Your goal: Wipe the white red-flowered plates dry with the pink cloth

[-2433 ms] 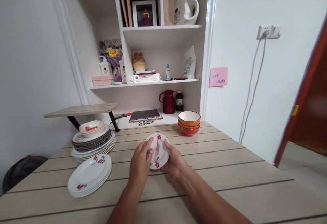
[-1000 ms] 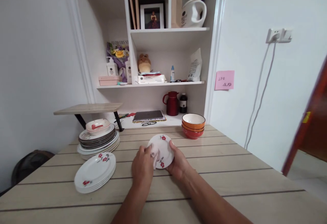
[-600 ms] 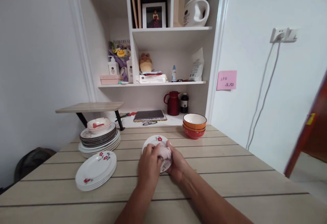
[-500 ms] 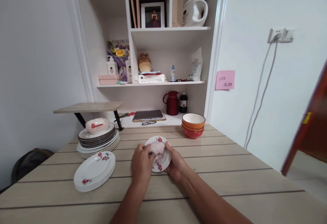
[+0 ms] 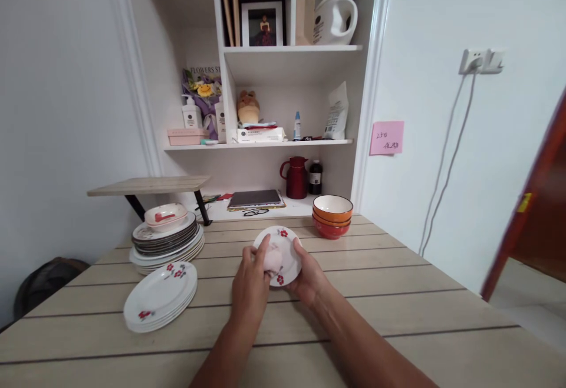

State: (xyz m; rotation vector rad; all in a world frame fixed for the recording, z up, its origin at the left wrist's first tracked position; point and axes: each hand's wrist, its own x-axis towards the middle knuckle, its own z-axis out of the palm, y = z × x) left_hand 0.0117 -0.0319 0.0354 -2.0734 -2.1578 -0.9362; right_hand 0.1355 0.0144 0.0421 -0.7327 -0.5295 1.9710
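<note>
My right hand (image 5: 309,276) grips a small white plate (image 5: 290,258) with red flowers by its right rim, thumb on top and fingers underneath. The plate is tilted toward me above the table. My left hand (image 5: 253,273) is closed on a bunched pale pink cloth (image 5: 273,260), pressed against the left part of the plate's face. To the left lies a stack of white flowered plates (image 5: 161,296). Behind that stands a taller pile of mixed plates (image 5: 170,240), topped by a shallow white and red bowl (image 5: 165,217).
Stacked orange and red bowls (image 5: 332,217) stand at the table's back right. A small raised wooden shelf (image 5: 150,185) overhangs the tall pile. Against the wall, a dark red jug (image 5: 296,177), a dark laptop (image 5: 254,198) and eyeglasses (image 5: 256,212) rest beneath the white shelves (image 5: 265,144).
The plate has risen slightly and shifted right in my right hand. My left hand has moved with the cloth, its fingers now more stretched over it. The view has shifted a little.
</note>
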